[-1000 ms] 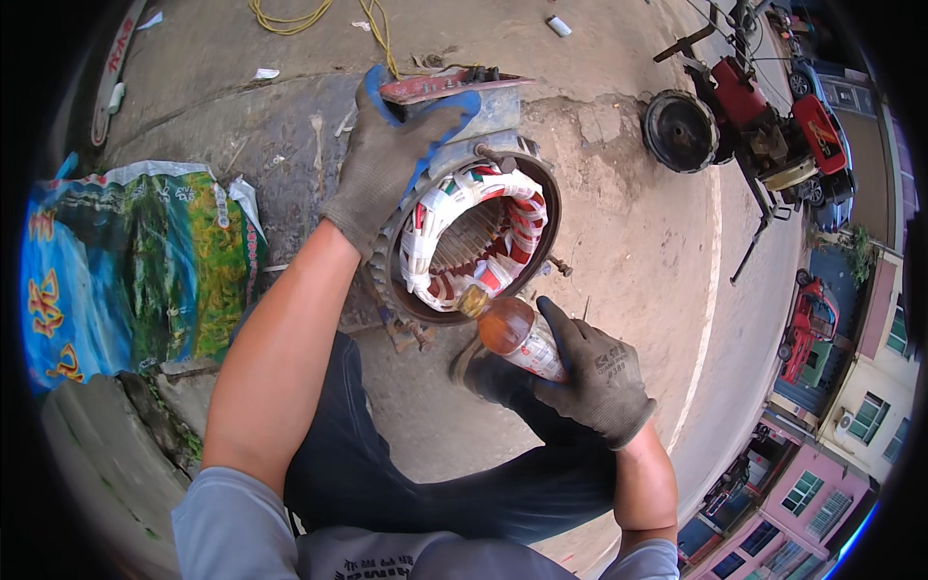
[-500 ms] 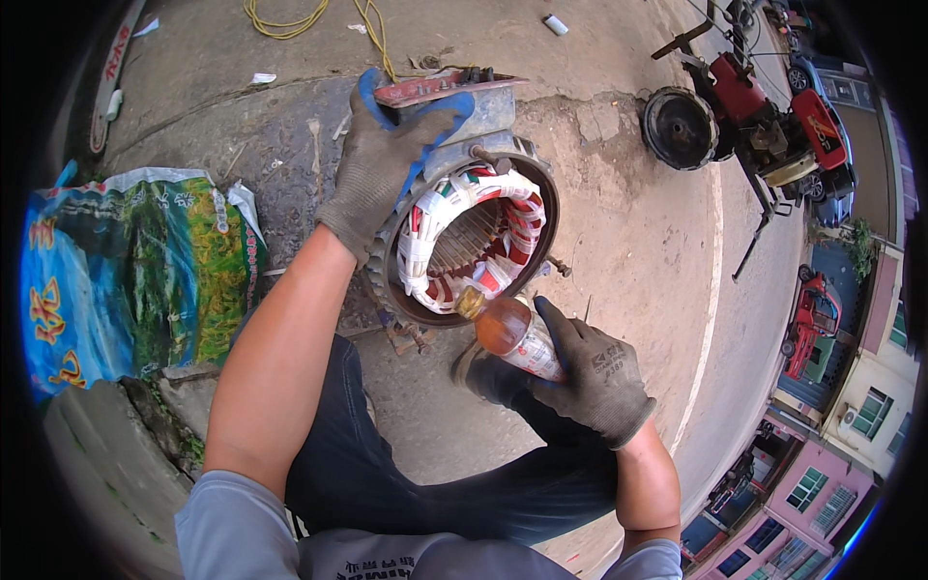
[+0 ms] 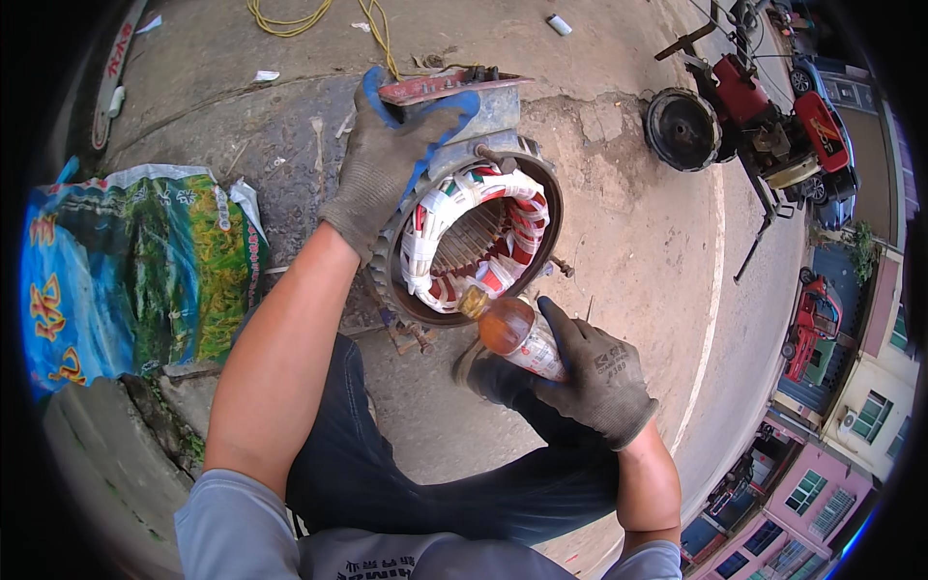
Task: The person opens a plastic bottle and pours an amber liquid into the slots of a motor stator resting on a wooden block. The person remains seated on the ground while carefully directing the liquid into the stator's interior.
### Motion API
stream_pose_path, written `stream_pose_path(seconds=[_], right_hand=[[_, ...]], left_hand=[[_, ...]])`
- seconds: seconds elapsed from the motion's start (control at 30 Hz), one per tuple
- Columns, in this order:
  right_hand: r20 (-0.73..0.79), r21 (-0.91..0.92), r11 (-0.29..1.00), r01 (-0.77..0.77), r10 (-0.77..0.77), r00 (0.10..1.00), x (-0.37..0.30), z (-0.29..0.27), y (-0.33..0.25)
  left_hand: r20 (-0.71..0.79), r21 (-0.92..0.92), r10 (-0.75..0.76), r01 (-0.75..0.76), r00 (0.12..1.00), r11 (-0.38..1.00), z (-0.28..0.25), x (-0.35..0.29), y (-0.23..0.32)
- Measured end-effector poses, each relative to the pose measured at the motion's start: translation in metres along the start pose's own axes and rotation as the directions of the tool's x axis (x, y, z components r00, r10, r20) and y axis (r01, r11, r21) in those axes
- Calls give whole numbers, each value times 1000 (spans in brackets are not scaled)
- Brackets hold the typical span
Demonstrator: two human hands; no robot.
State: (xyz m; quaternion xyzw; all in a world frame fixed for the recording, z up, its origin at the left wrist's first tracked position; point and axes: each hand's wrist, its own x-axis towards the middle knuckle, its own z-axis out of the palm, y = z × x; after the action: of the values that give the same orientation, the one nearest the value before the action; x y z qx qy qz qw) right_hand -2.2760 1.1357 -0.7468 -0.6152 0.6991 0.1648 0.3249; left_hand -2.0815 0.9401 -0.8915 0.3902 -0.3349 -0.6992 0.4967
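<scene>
A motor stator (image 3: 557, 208) stands on the ground before my knees, its open end facing up. Inside its round metal housing sits a ring of copper-red windings (image 3: 420, 253) bound with white tape. My left hand (image 3: 387, 159), in a grey glove with blue-coated fingers, grips the box with a red plate (image 3: 435, 88) on the stator's far side. Closed around a clear plastic bottle (image 3: 522, 335) of amber liquid is my gloved right hand (image 3: 601, 375). The bottle is tilted, its mouth at the near edge of the windings. Whether liquid flows out cannot be made out.
A colourful printed sack (image 3: 145, 280) lies at the left. Yellow cord (image 3: 290, 24) is on the concrete at the far side. A red machine with a black wheel (image 3: 682, 128) stands at the right by the road. Bolts (image 3: 562, 267) stick out from the stator housing.
</scene>
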Motion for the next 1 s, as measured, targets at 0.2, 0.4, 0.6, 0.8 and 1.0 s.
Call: stream_pose_path(seconds=[0.2,0.4,0.6,0.8,1.0], right_hand=[[-3,-9,1000,7,-7,1000,0,0,-1],[-14,-12,1000,15,-15,1000,-1,2,0],[-33,5,1000,30,-30,999,-2,1,-1],[-48,1,1000,30,-30,998,-2,2,-1],[-47,5,999,43,-43,998,0,3,0]], left_hand=[[-5,12,11,-11,1000,1000,2,-1,2],[34,27,30,-31,999,999,-1,1,1],[-3,53,13,-13,1000,999,-1,2,-1],[1,40,38,-38,999,998,-3,4,-7],[-14,29,37,-36,999,999,3,0,1]])
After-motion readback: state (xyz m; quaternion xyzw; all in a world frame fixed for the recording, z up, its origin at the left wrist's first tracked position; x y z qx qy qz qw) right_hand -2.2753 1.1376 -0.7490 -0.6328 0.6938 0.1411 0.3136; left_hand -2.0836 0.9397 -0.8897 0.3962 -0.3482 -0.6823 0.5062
